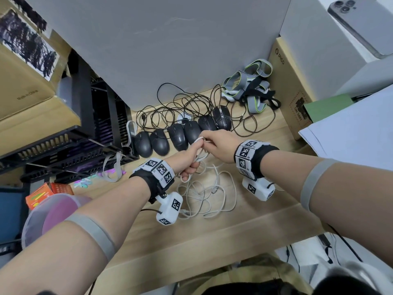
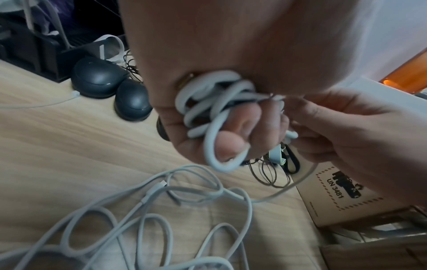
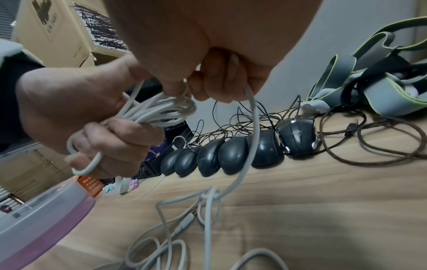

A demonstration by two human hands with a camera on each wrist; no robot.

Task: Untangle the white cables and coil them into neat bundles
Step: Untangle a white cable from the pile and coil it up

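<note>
Between the hands, the coil (image 3: 159,113) runs lengthwise from left hand (image 1: 189,162) toward right hand (image 1: 219,145); both grip it. Right of them, a box (image 1: 297,107) reads "UN 3481" and "pico".

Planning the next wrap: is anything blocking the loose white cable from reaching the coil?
Yes: the loose white cable running to the coiled bundle passes through a snag with other white cables on the wooden desk.

An office storeroom: a wooden desk (image 1: 265,211) crowded with computer mice (image 1: 180,136) and cardboard boxes (image 1: 291,99)
</note>
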